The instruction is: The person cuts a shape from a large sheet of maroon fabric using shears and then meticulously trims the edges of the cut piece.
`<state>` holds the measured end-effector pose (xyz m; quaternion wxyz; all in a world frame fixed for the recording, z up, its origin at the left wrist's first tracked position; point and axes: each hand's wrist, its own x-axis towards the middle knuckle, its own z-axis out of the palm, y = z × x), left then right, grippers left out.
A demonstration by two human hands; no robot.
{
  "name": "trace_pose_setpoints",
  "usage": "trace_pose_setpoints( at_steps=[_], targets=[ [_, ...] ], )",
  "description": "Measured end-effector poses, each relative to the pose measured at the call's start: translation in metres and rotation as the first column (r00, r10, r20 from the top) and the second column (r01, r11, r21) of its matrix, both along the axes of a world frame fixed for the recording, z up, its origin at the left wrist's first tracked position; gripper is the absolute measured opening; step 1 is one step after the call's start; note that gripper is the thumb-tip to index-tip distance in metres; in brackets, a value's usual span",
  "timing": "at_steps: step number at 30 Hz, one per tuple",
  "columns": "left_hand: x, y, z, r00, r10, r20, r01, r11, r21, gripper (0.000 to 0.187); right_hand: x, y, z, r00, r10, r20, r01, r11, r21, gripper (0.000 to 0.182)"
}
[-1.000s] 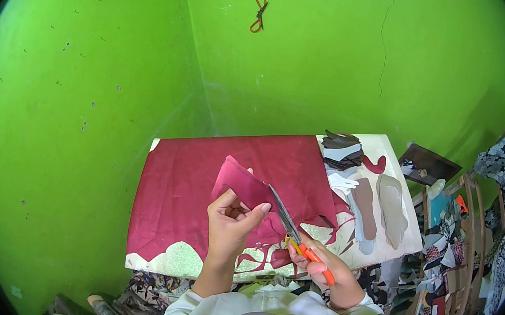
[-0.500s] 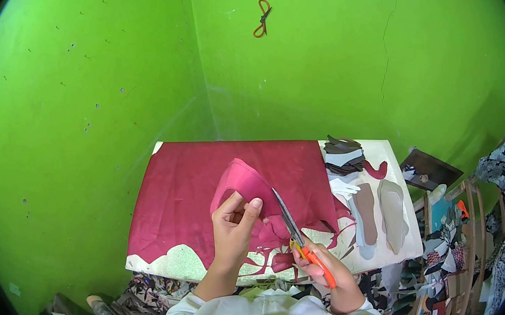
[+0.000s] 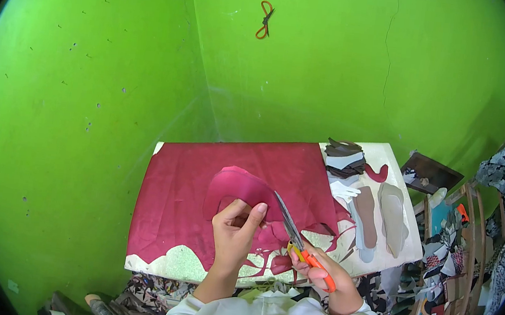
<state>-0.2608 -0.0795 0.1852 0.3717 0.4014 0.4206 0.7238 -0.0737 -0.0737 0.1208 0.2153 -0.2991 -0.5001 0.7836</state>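
Between the thumb and fingers of my left hand (image 3: 237,228) is a curved, U-shaped piece of dark pink material (image 3: 240,187), held up over the table. My right hand (image 3: 325,270) is closed round the orange and yellow handles of a pair of scissors (image 3: 296,239). Their blades point up and to the left, with the tips close to the right edge of the curved piece. Below lies a large maroon sheet (image 3: 181,187) with cut-out edges along its front. Small maroon scraps (image 3: 281,262) lie under the scissors.
On the white tabletop (image 3: 399,259) to the right lie shoe-sole-shaped pieces (image 3: 391,218), a dark stack of cut pieces (image 3: 346,157) and a maroon curved piece (image 3: 376,173). A wooden rack (image 3: 471,242) full of scraps stands at the right. Green walls (image 3: 311,71) close off the back and left.
My left hand has turned the curved piece, so its broad face and inner curve now show more. The scissors have stayed in nearly the same place.
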Motion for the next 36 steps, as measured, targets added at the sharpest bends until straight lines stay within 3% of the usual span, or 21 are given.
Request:
trace_pose_setpoints(
  at_steps=[3, 4, 7, 13, 16, 17, 19, 22, 28, 31, 36],
  targets=[
    [0.001, 0.001, -0.001, 1.0, 0.01, 0.012, -0.01, 1.0, -0.012, 0.013, 0.0, 0.0, -0.003, 0.994, -0.008, -0.113, 0.025, 0.989, 0.148, 0.039],
    [0.001, 0.002, -0.001, 1.0, 0.01, 0.013, -0.01, 1.0, -0.011, 0.013, 0.002, -0.003, 0.0, 0.987, -0.014, -0.161, 0.028, 0.996, 0.084, 0.039],
    [0.001, 0.001, -0.002, 1.0, 0.01, 0.001, -0.01, 1.0, -0.018, 0.014, 0.002, -0.002, -0.001, 0.998, -0.023, -0.066, 0.029, 0.995, 0.093, 0.043],
    [0.003, 0.0, -0.003, 1.0, 0.002, -0.024, -0.003, 0.999, -0.036, 0.014, 0.001, -0.002, 0.006, 0.998, -0.037, -0.06, 0.037, 0.999, -0.002, 0.047],
    [0.003, 0.0, -0.006, 0.999, -0.013, -0.03, 0.012, 1.0, -0.025, 0.015, -0.001, 0.0, -0.006, 0.999, -0.035, -0.013, 0.037, 0.965, 0.26, 0.045],
    [0.003, 0.001, -0.006, 0.999, -0.017, -0.03, 0.017, 1.0, -0.017, 0.015, -0.001, 0.001, -0.009, 0.998, -0.035, -0.043, 0.045, 0.965, 0.258, 0.043],
    [0.003, 0.002, -0.006, 0.999, -0.016, -0.027, 0.015, 1.0, -0.024, 0.014, 0.0, 0.0, -0.012, 0.994, -0.036, -0.1, 0.06, 0.968, 0.243, 0.037],
    [0.004, 0.002, -0.006, 1.0, -0.019, -0.018, 0.019, 0.999, -0.031, 0.013, -0.001, -0.002, 0.007, 0.999, -0.033, -0.001, 0.033, 0.988, 0.154, 0.027],
    [0.003, 0.003, -0.006, 1.0, -0.029, -0.003, 0.028, 0.999, -0.02, 0.012, -0.003, -0.002, 0.023, 0.998, -0.056, -0.026, 0.055, 0.997, -0.053, 0.015],
    [0.004, 0.002, -0.006, 1.0, -0.028, 0.009, 0.028, 0.999, -0.025, 0.012, 0.0, 0.004, 0.001, 0.997, -0.045, -0.07, 0.025, 0.962, -0.271, 0.015],
    [0.005, 0.001, -0.007, 0.999, -0.039, -0.005, 0.039, 0.998, -0.043, 0.012, -0.002, 0.001, 0.005, 0.998, -0.039, -0.043, 0.033, 0.99, -0.136, 0.018]
  ],
)
